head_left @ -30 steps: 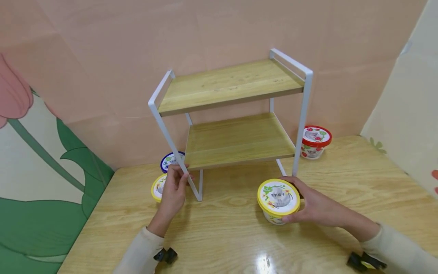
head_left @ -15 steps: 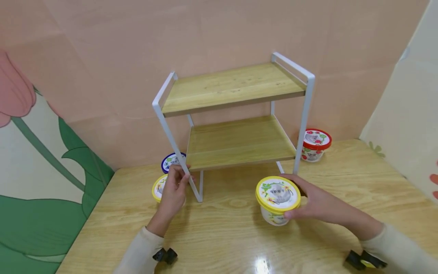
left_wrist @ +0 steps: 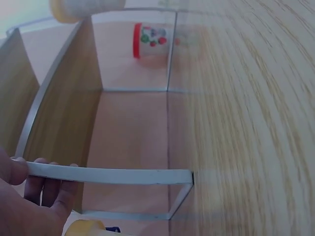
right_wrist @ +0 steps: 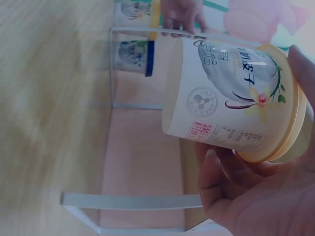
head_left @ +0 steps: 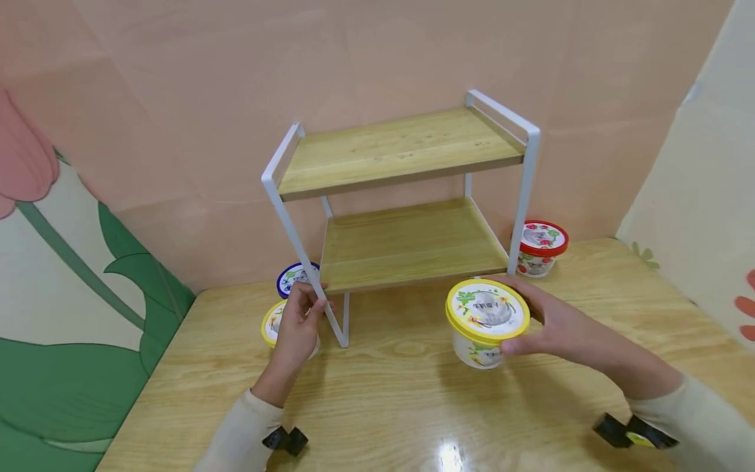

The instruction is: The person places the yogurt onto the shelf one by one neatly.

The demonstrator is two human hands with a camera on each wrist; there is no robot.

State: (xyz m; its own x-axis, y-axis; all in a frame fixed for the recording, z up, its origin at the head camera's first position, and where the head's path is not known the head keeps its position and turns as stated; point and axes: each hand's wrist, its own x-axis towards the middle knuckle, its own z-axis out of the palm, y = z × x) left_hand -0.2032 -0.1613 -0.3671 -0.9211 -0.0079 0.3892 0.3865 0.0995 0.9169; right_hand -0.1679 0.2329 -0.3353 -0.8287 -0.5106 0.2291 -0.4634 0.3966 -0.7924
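Now, starting at your left, two lidded cups sit on the light wooden table (head_left: 377,400) behind your left hand (head_left: 297,328): a blue-lidded one (head_left: 289,276) near the wall and a second yellow-lidded one (head_left: 272,322) partly hidden by your knuckles. Your left hand wraps its fingers (left_wrist: 47,189) and thumb around the slanted front leg of the white metal rack with two wooden shelves (head_left: 407,196), just where the leg meets the lower shelf; the grip looks the same as it was a second ago, so the rack stays braced.

Moving right, the change is in your right hand (head_left: 551,324). It clasps the yellow-lidded white paper cup with flower print (head_left: 486,321), fingers behind the rim and thumb under the near side, and the cup has come up off the table since a second ago. It hangs in the air just in front of the lower shelf's front edge, close to the rack's right front leg, lid upward in the head view. Judging by that lift, the cup is being carried toward the rack and is not yet on either shelf.

Farthest right, a red-lidded cup (head_left: 539,246) stands on the table behind the rack's right leg.
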